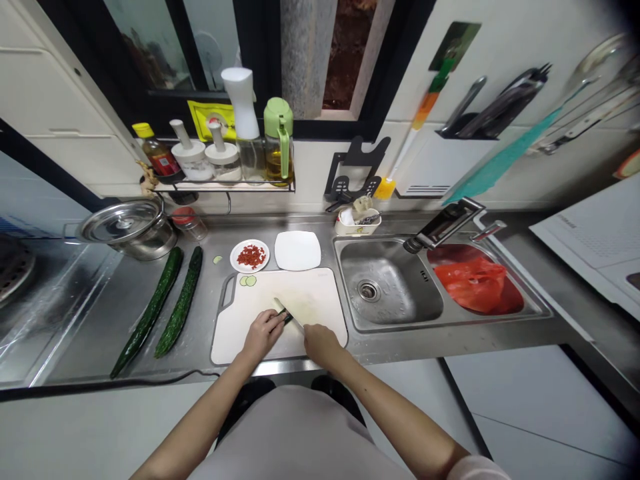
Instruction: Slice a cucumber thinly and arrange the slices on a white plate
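On the white cutting board, my right hand is closed around the handle of a knife, its blade pointing up and left. My left hand has its fingers closed on a short, dark green cucumber piece right beside the blade, partly hidden by it. Two pale cucumber slices lie near the board's upper left corner. Left of the board, two long whole cucumbers rest on the counter. A small plate of chopped red pieces and a bare white plate stand behind the board.
Right of the board is a steel sink, with a faucet and a red plastic bag in the smaller basin. A lidded pot and a red-lidded jar stand back left, below a seasoning rack.
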A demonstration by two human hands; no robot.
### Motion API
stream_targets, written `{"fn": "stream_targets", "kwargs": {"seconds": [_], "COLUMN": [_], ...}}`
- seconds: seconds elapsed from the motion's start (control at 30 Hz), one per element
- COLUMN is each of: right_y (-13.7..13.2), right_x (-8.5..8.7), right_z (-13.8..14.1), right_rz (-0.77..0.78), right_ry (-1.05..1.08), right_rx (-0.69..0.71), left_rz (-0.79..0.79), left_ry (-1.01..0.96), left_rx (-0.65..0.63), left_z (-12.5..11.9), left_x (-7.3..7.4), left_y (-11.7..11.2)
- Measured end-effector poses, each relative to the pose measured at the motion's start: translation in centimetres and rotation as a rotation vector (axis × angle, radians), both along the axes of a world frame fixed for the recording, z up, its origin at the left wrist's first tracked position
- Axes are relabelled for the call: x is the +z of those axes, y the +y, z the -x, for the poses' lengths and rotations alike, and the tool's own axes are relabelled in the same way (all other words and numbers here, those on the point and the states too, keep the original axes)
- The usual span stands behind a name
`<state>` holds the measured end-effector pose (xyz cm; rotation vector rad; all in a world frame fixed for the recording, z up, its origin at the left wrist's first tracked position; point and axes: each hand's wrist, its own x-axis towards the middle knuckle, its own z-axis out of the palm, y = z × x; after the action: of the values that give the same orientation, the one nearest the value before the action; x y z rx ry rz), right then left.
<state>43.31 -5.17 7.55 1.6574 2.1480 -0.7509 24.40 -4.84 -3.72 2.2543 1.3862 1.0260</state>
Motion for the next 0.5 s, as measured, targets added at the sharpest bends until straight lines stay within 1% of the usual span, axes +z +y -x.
{"fn": "stream_targets", "kwargs": {"seconds": [0.2, 0.5], "right_y": [0.5, 1.4], "right_x": [-0.5, -2.3], "right_z": [0.5, 1.6], "right_rz": [0.004, -0.061], "right_ry": [0.006, 0.037], "right_rx": [0.0, 0.014], "left_rz": [0.015, 0.004], "left_ry": [-0.015, -0.012], "left_rx": [-0.003, 0.003], "left_z": [0.0, 0.0], "left_x": [0.2, -0.1], "left_y": [0.0, 0.1]}}
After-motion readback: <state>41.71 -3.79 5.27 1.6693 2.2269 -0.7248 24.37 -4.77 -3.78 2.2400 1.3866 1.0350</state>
